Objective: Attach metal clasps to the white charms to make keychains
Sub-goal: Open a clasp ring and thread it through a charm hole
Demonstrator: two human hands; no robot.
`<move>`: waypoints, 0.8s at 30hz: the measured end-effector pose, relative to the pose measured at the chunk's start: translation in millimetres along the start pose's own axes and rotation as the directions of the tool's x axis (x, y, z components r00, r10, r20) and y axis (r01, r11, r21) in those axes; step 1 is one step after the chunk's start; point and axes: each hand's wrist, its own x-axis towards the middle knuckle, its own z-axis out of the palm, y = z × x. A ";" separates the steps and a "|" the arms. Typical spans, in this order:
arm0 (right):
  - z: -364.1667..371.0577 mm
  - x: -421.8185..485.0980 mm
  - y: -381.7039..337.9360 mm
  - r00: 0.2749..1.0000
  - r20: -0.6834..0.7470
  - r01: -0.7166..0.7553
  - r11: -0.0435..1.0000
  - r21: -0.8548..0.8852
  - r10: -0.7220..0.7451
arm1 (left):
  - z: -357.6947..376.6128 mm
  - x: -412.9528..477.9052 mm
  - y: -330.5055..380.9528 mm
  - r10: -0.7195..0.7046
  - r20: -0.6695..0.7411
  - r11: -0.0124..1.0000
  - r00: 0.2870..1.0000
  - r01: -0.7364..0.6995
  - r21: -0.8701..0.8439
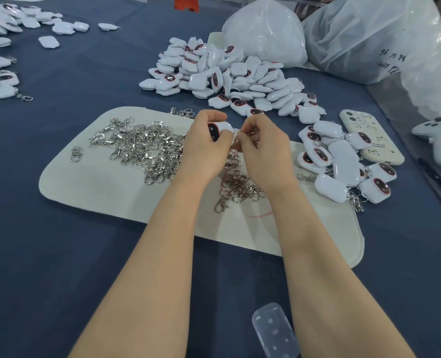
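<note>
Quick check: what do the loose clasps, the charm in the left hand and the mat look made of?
Clasps: polished silvery metal, glinting. Charm: glossy white plastic, probably; sharp highlights. Mat: matte off-white, perhaps felt or foam.

The mat (pixel 90 187) lies at frame centre on the desk (pixel 59 254).

- On the mat, left of centre: the clasp pile (pixel 142 148), with a single clasp (pixel 76 154) apart at its left.
- On the mat, lower centre: a smaller clasp cluster (pixel 240 188).
- Above the mat, centre: the left grip (pixel 204 146) holds a charm (pixel 220 129). The right grip (pixel 263 151) pinches that charm's right end.
- Behind the mat, upper centre: the charm pile (pixel 229 76), with bags (pixel 266 29) behind it.
- Right of the mat: assembled keychains (pixel 343 166), with a phone (pixel 371 138) just beyond them.
- Upper left and left edge: further charms (pixel 15 19).
- Bottom centre: a case (pixel 275 332).
</note>
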 end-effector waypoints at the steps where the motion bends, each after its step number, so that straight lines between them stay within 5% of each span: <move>1: 0.0 -0.3 0.0 1.000 0.005 0.014 1.000 -0.010 -0.014 | -0.2 0.5 -0.7 0.004 -0.006 1.000 1.000 -0.004 0.010; 12: 0.3 -0.1 0.7 0.991 0.086 0.112 0.986 -0.127 -0.102 | -2.2 3.7 -4.2 -0.007 -0.016 0.999 1.000 0.008 0.039; 16: 1.8 -2.4 -2.0 1.000 0.011 -0.008 0.998 0.064 0.007 | -2.6 3.4 0.2 -0.105 -0.022 0.978 0.994 0.100 -0.182; 21: 1.5 -0.9 -5.1 0.996 0.019 -0.092 0.980 0.177 0.090 | -4.6 4.7 6.9 -0.317 0.105 0.735 0.943 0.314 -0.602; 24: 3.7 -0.5 -8.7 0.996 -0.034 -0.071 0.963 0.259 0.082 | -7.4 5.2 11.3 -0.352 0.219 0.581 0.910 0.396 -0.710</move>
